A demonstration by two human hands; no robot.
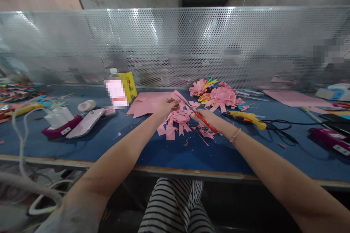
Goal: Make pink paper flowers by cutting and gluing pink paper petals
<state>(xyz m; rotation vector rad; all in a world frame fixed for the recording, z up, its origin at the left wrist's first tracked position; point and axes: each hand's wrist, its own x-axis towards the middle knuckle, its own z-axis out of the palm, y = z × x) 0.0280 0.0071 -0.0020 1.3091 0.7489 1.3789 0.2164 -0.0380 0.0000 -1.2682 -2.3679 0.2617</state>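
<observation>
My left hand (168, 106) pinches a small piece of pink paper (176, 95) above the middle of the blue table. From the right, my right hand (203, 115) is closed around red-handled scissors (210, 126), whose blades point up and left toward that paper. Just below both hands lies a pink paper flower (180, 117) with strips hanging from it. Pink sheets (144, 102) are spread behind my left hand. Small cut scraps (206, 132) are scattered under the scissors.
Finished-looking paper flowers (222, 96) sit behind my right hand. A yellow glue gun (250, 118) with a black cable lies at the right. At the left are a phone (86, 123), a purple power strip (61, 128) and a bottle (117, 89). A perforated metal screen (164, 36) stands behind.
</observation>
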